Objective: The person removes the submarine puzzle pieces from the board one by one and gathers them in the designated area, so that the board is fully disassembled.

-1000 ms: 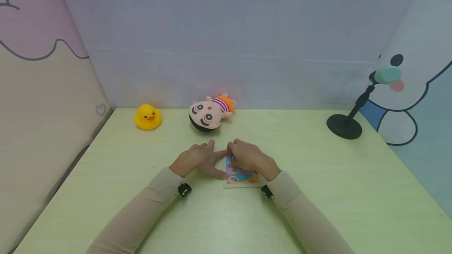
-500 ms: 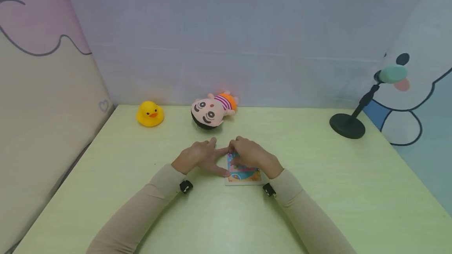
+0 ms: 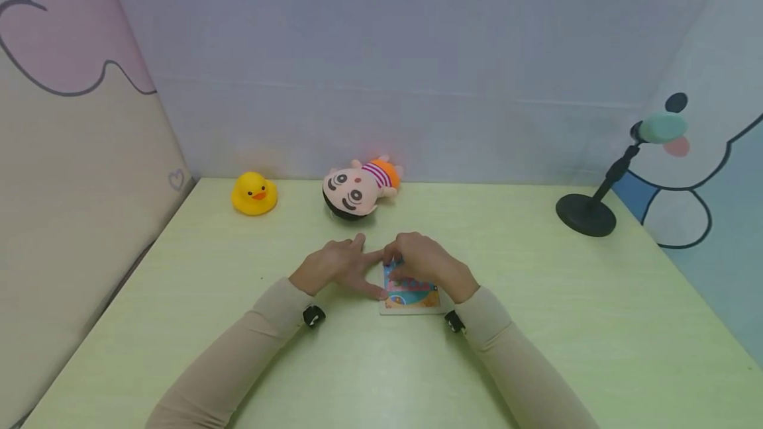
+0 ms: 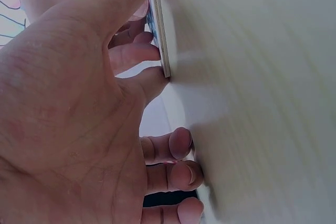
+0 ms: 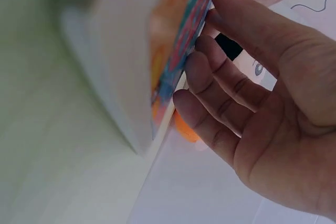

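Observation:
A thin wooden picture board with a bright blue, pink and orange print lies flat on the table. At its left edge my left hand rests with thumb and forefinger spread, their tips at the board's edge. My right hand bends over the upper part of the print and hides much of it. Its thumb and forefinger reach down near the upper left corner, while the other fingers curve loosely beside the printed face. I cannot tell whether those two fingertips pinch a small piece.
Behind the hands a plush doll lies on its side on the pale table. A yellow rubber duck sits at the back left. To the back right stands a black round-based stand with a mint-green head.
Both hands stay at the board with almost the same pose; the right fingers shift only slightly over its upper left part. The head view has tilted a little.

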### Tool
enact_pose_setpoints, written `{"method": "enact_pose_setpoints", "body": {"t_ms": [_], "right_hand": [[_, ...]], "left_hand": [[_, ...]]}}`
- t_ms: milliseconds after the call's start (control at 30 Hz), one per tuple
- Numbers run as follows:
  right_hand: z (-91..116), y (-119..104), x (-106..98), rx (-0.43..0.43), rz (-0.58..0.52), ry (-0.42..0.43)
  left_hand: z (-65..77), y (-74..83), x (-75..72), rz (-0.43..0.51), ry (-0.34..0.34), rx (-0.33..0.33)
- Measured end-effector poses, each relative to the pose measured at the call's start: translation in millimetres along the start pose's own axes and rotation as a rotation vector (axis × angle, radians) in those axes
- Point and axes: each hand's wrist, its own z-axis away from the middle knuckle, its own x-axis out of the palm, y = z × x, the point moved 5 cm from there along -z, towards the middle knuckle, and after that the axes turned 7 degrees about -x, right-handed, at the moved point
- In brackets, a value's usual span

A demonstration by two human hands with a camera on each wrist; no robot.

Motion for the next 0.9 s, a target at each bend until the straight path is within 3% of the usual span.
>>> {"method": "enact_pose_setpoints", "body": {"t_ms": [400,900], "right_hand": [[2.0,-3.8,2.2,-0.029,0.057,-0.038],[3.5,3.3,-1.8,-0.148,-0.071,0.011]], "left_hand": [[1.2,-0.3,0.7,-0.013,-0.018,-0.010],[1.1,2.2,-0.7,-0.011,-0.009,-0.011]]}}
